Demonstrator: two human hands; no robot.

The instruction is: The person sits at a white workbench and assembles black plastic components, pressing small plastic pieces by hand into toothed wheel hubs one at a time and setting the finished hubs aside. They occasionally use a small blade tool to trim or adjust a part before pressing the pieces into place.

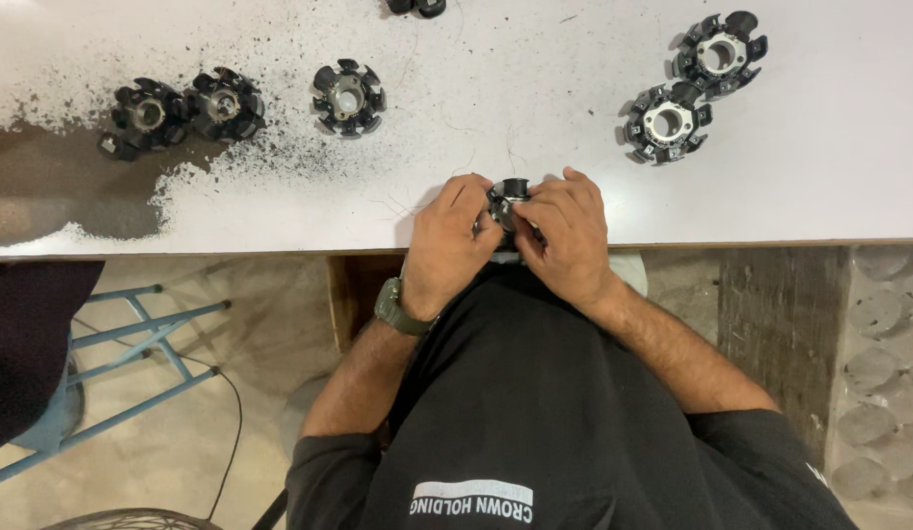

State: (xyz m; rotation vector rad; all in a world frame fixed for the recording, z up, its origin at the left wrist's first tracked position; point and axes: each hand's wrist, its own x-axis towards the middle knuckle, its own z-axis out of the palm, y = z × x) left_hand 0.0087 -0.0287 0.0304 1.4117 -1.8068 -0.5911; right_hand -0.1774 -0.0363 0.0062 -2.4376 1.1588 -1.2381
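**Both hands on a small black part at the near table edge**

The left hand (454,236) and the right hand (566,236) meet just above the near edge of the white table (819,167), holding a small black ring-shaped part (508,199) between them. The fingers (466,191) of the left hand curl round its left side, and those of the right hand close over its right and lower side, so both hands are gripping it. Most of the part is hidden; only its top arc and a pale centre show, and which way it faces cannot be told. A dark green wristwatch (397,306) sits on the left wrist.

The table's near edge runs straight across just below the knuckles. Bare white surface lies on either side of the hands and just beyond them. Further left, black dust (280,157) is scattered, and a brown worn patch (64,186) reaches the near edge.

Similar toothed black rings lie flat, well apart from the hands: a touching pair at far left (182,108), a single one (348,96) beside it, and two at far right (694,83), close together. Another dark piece (417,6) is cut off by the top edge.

Below the table stand a blue metal frame (132,344) and a wooden support (770,324).
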